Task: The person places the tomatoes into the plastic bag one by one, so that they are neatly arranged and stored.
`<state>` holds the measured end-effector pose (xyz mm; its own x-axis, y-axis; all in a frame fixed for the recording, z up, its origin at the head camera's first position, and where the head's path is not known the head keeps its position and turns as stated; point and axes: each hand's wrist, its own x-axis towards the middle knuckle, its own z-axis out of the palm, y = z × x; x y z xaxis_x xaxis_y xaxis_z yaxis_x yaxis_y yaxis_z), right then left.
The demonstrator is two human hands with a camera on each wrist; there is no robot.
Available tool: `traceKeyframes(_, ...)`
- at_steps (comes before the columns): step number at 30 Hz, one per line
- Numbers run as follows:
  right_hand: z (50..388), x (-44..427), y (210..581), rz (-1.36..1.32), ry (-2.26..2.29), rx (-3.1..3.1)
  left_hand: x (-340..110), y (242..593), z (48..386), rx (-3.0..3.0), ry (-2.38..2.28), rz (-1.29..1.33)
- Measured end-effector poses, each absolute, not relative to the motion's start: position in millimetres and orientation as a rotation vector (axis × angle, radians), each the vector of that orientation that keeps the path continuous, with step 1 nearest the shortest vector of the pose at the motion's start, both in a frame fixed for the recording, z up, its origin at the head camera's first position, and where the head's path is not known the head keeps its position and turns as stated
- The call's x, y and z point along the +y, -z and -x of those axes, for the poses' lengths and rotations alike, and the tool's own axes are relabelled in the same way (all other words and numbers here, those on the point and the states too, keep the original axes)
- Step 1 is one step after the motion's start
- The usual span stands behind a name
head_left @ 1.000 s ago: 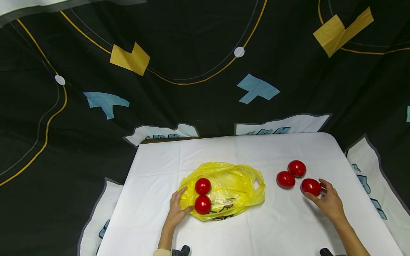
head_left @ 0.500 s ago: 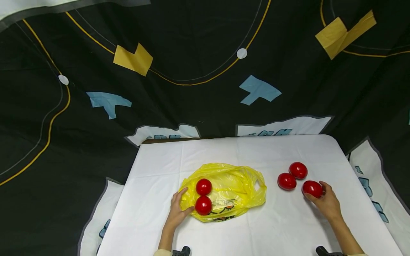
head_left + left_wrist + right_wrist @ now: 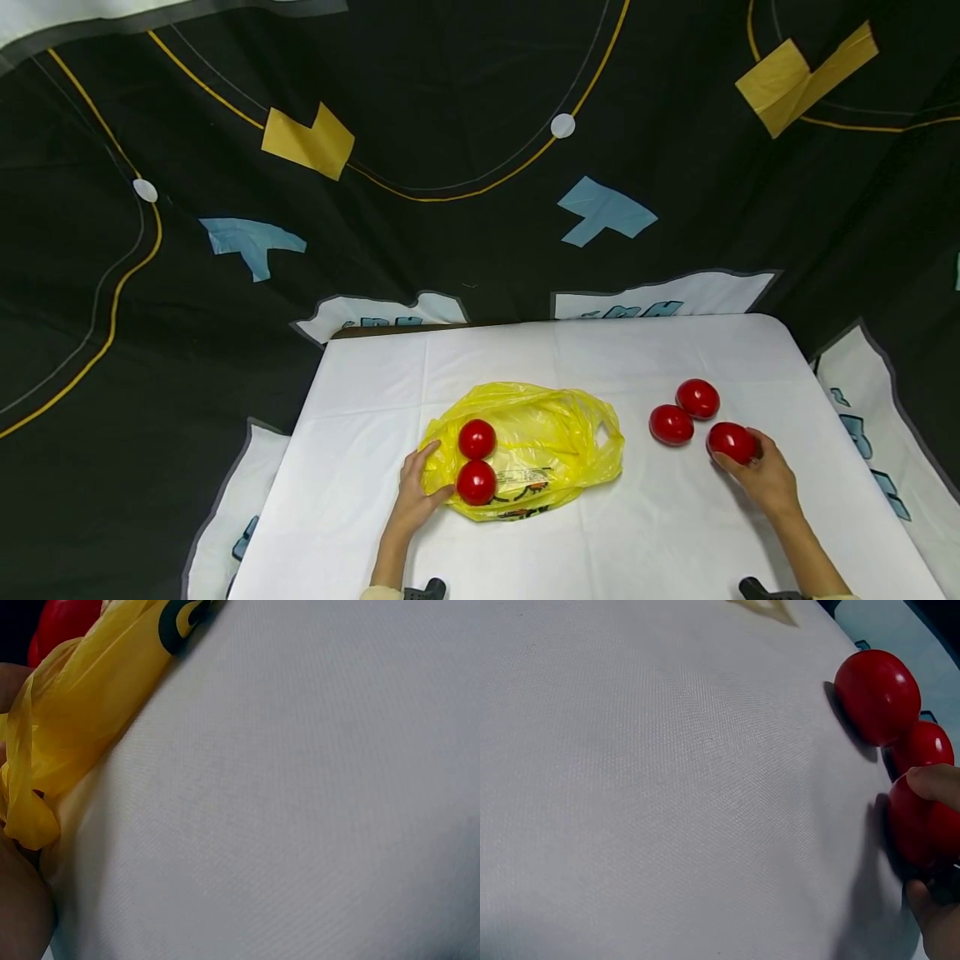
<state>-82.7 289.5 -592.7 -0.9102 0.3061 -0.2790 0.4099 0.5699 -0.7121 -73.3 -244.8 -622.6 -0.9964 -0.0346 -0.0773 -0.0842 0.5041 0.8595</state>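
Note:
A crumpled yellow plastic bag lies on the white table in the head view. Two shiny red balls sit in line on its left part. My left hand holds the bag's left edge, its thumb beside the nearer ball; in the left wrist view, bunched plastic passes between its fingers. On the right, my right hand grips a red, slightly oval ball between thumb and fingers. Two similar balls stand just beyond it, a left one and a farther one.
White cloth covers the table, and bare cloth lies between the bag and the right-hand balls. A black curtain with yellow and blue shapes hangs behind the far edge.
My right wrist and forearm have shifted slightly left, with the fingers still around the ball. The head view has moved a little. My left hand and the bag look the same.

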Motion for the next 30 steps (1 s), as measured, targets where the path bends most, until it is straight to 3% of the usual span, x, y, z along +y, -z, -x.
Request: traceKeyframes(30,82.2,289.7,593.8,-0.642,1.237,2.666,-244.0,625.1,72.6,2.690,-1.540,0.116)
